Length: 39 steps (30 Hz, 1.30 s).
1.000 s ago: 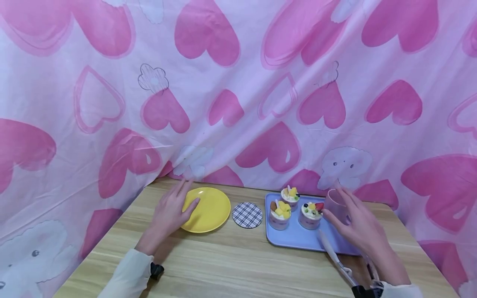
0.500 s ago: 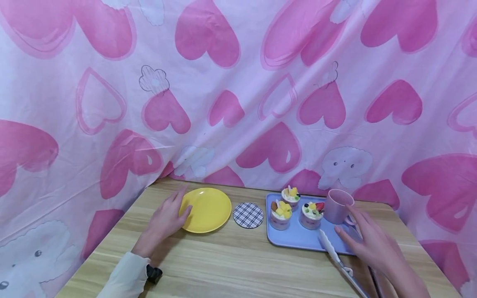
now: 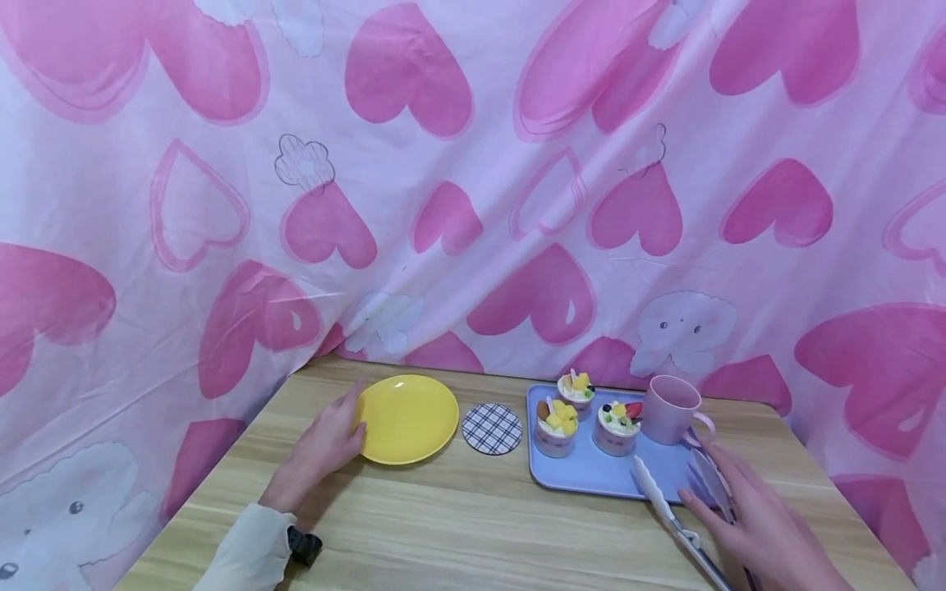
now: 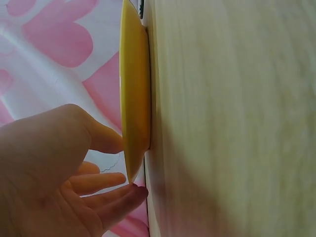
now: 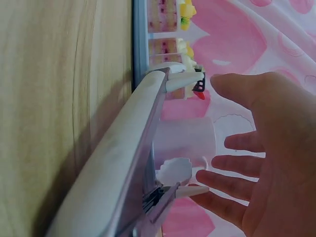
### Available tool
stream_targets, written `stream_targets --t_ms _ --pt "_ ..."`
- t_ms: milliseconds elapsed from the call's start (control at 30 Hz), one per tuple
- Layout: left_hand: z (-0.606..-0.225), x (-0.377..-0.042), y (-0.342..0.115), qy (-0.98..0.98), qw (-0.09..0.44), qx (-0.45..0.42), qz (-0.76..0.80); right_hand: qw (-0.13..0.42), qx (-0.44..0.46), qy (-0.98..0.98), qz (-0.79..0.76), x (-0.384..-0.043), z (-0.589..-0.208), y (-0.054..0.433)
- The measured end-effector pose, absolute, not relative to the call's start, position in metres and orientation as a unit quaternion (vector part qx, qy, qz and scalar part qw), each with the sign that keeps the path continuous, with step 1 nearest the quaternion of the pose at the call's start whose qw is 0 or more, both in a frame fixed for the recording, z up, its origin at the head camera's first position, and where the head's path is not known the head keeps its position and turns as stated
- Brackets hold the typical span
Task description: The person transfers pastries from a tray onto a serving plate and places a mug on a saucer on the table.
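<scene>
Draws back from the cylindrical, pale-pink handled mug (image 3: 668, 414) since half a second ago, bringing the bare right hand (image 3: 761, 513) lower, over the white-tipped silvery metal tongs (image 3: 661, 501); eases the bare left hand (image 3: 325, 439) outward too, to the nine o'clock rim of the round, glossy yellow plate (image 3: 409, 419). Shows no shift elsewhere.

Taking the round black-and-white checked coaster (image 3: 492, 429) as dial centre, puts the plate at nine o'clock on the pale wood-grained surface (image 3: 443, 525), the rectangular, round-cornered blue tray (image 3: 584, 476) at three and the tongs at four, tips over the tray's near edge.

Spreads the right fingers well apart from the thumb, clamped on nothing. Holds the left fingers and thumb loosely apart at the rim, without any visible clamp.

Judge the plate likely stiff, fairly light and slippery; best taken by the raised rim, thumb above, fingers beneath. Judge the tongs probably light and springy; best squeezed midway along both arms.

Count one plate, one coaster, one tray, one pair of tongs, one mug at the tray's two o'clock, and three small pinkish-white round cups (image 3: 554, 445) of cream and fruit between nine and twelve.
</scene>
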<state>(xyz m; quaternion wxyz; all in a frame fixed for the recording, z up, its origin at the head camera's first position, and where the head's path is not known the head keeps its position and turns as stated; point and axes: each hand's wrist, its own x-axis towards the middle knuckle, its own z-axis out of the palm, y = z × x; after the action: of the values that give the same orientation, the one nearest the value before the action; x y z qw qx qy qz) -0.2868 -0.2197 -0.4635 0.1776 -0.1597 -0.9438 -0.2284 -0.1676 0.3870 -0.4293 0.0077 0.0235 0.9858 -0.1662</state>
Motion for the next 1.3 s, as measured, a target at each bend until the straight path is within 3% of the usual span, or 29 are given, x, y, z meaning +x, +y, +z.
stream_targets --t_ms 133,533,833,1300 --pt "-0.466 -0.289 -0.221 -0.949 0.162 -0.159 -0.22 0.013 0.028 0.987 -0.157 -0.162 -0.431 0.389" --pt "-0.468 -0.293 -0.22 -0.954 0.132 -0.151 -0.221 0.128 0.068 0.977 -0.157 -0.155 -0.438 0.396" --pt "-0.464 -0.293 -0.224 -0.952 0.133 -0.16 -0.226 0.096 0.025 0.982 -0.158 -0.144 -0.462 0.41" --pt "-0.464 -0.293 -0.224 -0.951 0.13 -0.16 -0.229 0.149 0.096 0.963 -0.201 -0.139 -0.477 0.415"
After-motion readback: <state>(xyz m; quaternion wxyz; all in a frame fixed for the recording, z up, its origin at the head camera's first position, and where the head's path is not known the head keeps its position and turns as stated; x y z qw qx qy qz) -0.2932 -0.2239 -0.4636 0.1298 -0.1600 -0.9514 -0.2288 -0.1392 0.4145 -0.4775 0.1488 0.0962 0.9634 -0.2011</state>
